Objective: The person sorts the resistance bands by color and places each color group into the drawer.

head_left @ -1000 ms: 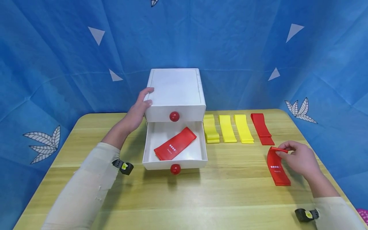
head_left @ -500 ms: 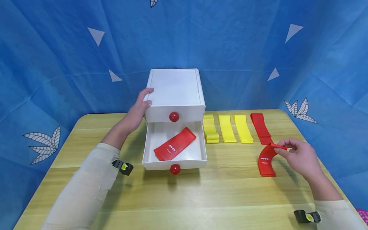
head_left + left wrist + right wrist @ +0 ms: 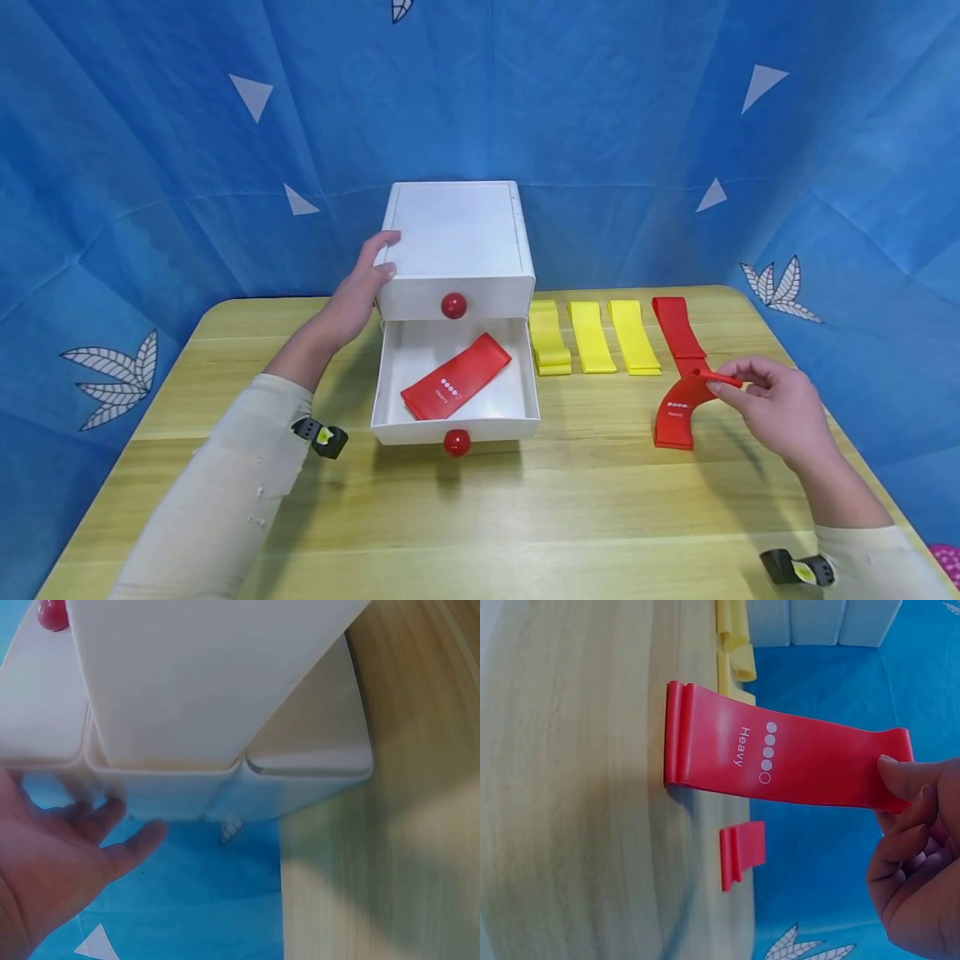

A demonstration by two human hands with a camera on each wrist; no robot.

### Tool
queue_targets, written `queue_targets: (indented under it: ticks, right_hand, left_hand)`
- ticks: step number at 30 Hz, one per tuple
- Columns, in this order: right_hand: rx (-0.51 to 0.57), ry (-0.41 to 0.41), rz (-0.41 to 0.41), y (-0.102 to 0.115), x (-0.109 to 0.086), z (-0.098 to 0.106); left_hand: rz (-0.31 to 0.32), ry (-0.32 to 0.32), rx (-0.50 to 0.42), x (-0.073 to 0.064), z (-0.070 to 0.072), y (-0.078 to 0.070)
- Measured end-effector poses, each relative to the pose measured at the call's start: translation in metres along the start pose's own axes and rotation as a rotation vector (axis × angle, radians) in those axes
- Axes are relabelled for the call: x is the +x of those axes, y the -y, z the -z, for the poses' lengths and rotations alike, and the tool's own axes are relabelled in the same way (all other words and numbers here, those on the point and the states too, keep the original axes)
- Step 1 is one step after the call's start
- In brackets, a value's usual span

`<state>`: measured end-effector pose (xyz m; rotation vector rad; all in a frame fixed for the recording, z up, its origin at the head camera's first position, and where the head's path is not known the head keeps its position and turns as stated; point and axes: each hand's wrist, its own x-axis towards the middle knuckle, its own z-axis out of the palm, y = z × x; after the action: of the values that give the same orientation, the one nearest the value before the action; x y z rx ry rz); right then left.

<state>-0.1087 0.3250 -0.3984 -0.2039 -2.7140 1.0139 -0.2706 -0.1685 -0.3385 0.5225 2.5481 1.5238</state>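
My right hand (image 3: 780, 408) pinches one end of a flat, folded red resistance band (image 3: 678, 408). The band hangs in a curve above the table, its word "Heavy" and row of dots readable in the right wrist view. A second red band (image 3: 677, 327) lies folded just behind it. My left hand (image 3: 356, 287) rests on the upper left edge of a white drawer cabinet (image 3: 457, 229), fingers loosely extended. Below its closed top drawer, a drawer (image 3: 397, 367) with a red knob (image 3: 457, 442) is pulled out. Inside it another red "Heavy" band (image 3: 457, 375) lies diagonally.
Several yellow bands lie in a row right of the cabinet, the nearest yellow band (image 3: 551, 337) beside the drawer and another yellow band (image 3: 634, 337) close to the red one. A wooden table (image 3: 525, 517) bears everything. A blue curtain (image 3: 600, 125) hangs right behind.
The right hand has moved slightly left, and the held band's free end has swung left and farther back. The left hand, cabinet and drawer stay as they were.
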Motion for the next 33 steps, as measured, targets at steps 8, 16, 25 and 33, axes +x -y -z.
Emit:
queue_targets:
  ticks: [8, 16, 25, 33]
  right_hand:
    - [0.090, -0.015, 0.002, 0.013, -0.001, 0.003]
    - [0.208, -0.032, -0.001, 0.029, -0.002, 0.002]
    - [0.301, -0.082, 0.012, 0.045, -0.002, -0.001]
    - [0.351, -0.117, 0.035, 0.063, -0.003, -0.003]
  left_hand:
    - [0.001, 0.001, -0.002, 0.000, 0.001, -0.001]
    - [-0.005, 0.001, -0.003, 0.000, 0.000, -0.002]
    - [-0.008, 0.001, -0.009, 0.001, 0.000, 0.000]
    - [-0.013, 0.004, -0.012, 0.000, 0.000, 0.001]
